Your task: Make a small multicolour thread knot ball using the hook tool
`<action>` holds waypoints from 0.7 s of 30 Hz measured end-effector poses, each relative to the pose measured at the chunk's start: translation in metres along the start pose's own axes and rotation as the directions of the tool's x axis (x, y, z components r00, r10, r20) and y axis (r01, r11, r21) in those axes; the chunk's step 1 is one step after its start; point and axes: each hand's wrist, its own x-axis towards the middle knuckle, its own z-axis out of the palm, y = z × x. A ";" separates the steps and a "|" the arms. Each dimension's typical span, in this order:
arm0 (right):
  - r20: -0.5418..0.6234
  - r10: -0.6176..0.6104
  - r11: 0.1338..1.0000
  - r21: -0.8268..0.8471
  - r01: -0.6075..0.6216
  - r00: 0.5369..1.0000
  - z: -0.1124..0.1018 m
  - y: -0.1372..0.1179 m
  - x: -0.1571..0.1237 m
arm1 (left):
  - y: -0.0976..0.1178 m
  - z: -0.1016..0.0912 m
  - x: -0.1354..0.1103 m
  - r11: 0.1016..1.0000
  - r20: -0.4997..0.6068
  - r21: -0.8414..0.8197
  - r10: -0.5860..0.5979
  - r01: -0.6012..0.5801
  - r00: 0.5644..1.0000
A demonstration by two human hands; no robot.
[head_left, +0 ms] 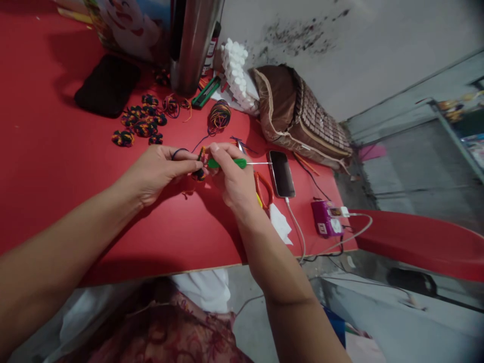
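A small crocheted piece (198, 174) in dark blue and orange yarn is pinched between the fingers of my left hand (161, 169). A dark strand loops round a finger of that hand and runs back toward a ball of multicoloured yarn (219, 117) behind. My right hand (235, 180) grips a crochet hook by its green handle (240, 163). Its thin metal shaft points right, and the end at the crocheted piece is hidden by my fingers. To the back left lie several small crocheted pieces (145, 126) in the same colours.
Right of my hands are orange-handled scissors (266, 189), a plugged-in phone (282, 174), white paper (280, 223) and a purple power adapter (327, 219). Behind stand a metal cylinder (194, 50), a green cutter (206, 93) and a brown bag (298, 108). A black pouch (108, 85) lies back left.
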 end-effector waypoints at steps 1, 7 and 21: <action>-0.003 -0.030 0.999 -0.013 0.030 1.000 0.000 0.001 0.000 | 0.001 0.000 -0.001 1.000 0.000 0.009 0.026 -0.026 1.000; -0.003 -0.125 0.991 -0.045 0.125 0.992 0.001 0.000 -0.002 | -0.001 -0.006 -0.002 0.991 0.115 0.021 0.130 -0.133 0.985; -0.091 -0.029 0.999 -0.027 0.027 0.995 0.010 -0.012 -0.007 | 0.007 -0.003 -0.002 0.979 0.161 -0.097 0.193 -0.179 0.968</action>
